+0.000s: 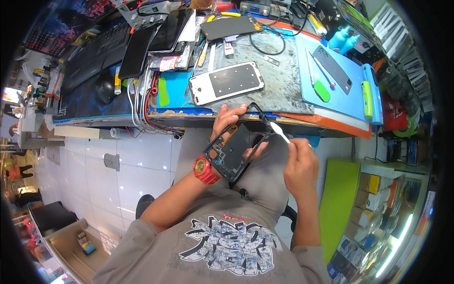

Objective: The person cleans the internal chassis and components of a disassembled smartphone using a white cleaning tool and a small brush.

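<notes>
Over my lap, my left hand grips an opened phone by its edges. Its black frame, circuit board and dark inner panel are exposed, and the frame's upper end is an empty loop. My right hand pinches the handle of a white tool with a broad flat head. That head touches or nearly touches the frame's upper right edge; I cannot tell which. Just beyond, on the bench mat, lies a silver-white phone panel with a dark dotted centre. A red watch is on my left wrist.
The worn bench edge runs beyond my knees. A light blue mat at right carries a dark phone back, two pen-like tools and a green pick. Stacked phones, cables and a mouse are at left.
</notes>
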